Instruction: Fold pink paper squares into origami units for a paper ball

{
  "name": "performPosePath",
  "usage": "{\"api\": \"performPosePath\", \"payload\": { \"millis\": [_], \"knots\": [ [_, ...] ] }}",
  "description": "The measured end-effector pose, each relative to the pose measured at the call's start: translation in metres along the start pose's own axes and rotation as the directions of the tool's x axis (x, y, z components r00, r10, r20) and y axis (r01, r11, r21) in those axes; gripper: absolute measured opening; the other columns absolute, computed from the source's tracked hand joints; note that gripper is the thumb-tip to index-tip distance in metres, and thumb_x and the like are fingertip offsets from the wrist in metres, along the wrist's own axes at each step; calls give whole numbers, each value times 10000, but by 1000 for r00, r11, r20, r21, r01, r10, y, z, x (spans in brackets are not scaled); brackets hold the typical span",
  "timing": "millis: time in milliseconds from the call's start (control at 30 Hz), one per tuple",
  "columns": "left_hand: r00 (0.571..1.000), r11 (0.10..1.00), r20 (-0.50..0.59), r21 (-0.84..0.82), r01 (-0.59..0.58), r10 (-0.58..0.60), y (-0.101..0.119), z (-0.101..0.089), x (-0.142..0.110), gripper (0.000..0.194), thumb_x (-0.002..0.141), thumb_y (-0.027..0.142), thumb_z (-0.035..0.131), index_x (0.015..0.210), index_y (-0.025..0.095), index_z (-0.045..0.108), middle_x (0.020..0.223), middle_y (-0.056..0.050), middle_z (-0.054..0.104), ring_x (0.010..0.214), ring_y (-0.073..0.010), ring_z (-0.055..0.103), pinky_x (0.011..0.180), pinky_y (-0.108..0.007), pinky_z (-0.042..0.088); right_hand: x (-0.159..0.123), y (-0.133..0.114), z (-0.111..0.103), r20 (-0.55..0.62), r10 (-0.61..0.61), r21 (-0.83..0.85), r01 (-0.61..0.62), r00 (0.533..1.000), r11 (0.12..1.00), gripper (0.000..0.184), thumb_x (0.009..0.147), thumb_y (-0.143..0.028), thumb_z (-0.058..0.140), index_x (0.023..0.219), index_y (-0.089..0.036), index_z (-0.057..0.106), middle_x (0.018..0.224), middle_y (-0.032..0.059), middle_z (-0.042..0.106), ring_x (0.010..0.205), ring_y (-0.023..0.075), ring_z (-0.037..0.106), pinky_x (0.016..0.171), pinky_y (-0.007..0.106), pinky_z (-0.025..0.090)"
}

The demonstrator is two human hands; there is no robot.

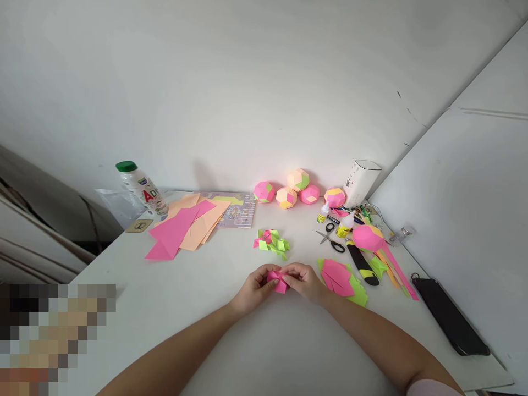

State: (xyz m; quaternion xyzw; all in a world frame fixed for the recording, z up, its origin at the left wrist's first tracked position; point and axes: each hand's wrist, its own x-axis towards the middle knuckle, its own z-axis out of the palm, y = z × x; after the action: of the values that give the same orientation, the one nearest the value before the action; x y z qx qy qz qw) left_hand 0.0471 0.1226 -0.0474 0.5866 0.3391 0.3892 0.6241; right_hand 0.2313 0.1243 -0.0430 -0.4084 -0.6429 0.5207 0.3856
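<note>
A small pink piece of folded paper (281, 285) is held between both hands, just above the white table. My left hand (260, 286) pinches its left side, thumb in front. On the other side, my right hand (302, 279) grips the upper right part with thumb and fingers. Beyond the hands lies a small heap of folded green and pink paper pieces (270, 245). To the right of my right hand, flat pink paper pieces (336, 276) rest on green paper pieces (358, 291).
Pink sheets (173, 234) and peach sheets lie left, near a bottle (142, 187). Several paper balls (286, 197) stand by the wall. Scissors (328, 238), glue bottles (345, 225), a black-and-yellow cutter (363, 264) and a black phone (449, 313) are on the right.
</note>
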Motion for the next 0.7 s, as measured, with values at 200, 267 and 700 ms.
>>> {"api": "performPosePath", "payload": {
  "millis": [200,267,700],
  "knots": [
    [1000,1000,-17,7,6,-6,0,1,0,285,804,360,555,1019,172,544,930,-62,616,832,-164,574,751,-302,466,0,0,1,-1,-10,-7,10,1000,1000,203,800,-289,570,940,-157,636,807,48,678,702,143,612,641,259,478],
    [1000,1000,-21,13,9,-9,1,0,0,292,798,371,560,1009,169,549,924,-64,619,827,-167,576,747,-303,468,0,0,1,-5,-14,-17,14,1000,1000,207,799,-292,570,940,-156,636,806,49,680,702,144,614,639,259,479],
    [999,1000,-35,6,20,-20,1,1,0,298,790,377,569,991,157,553,884,-58,619,800,-159,575,731,-294,463,-1,-3,3,-17,-42,-77,41,999,996,226,807,-309,545,949,-161,641,812,56,686,688,152,627,618,267,496]
  ]
}}
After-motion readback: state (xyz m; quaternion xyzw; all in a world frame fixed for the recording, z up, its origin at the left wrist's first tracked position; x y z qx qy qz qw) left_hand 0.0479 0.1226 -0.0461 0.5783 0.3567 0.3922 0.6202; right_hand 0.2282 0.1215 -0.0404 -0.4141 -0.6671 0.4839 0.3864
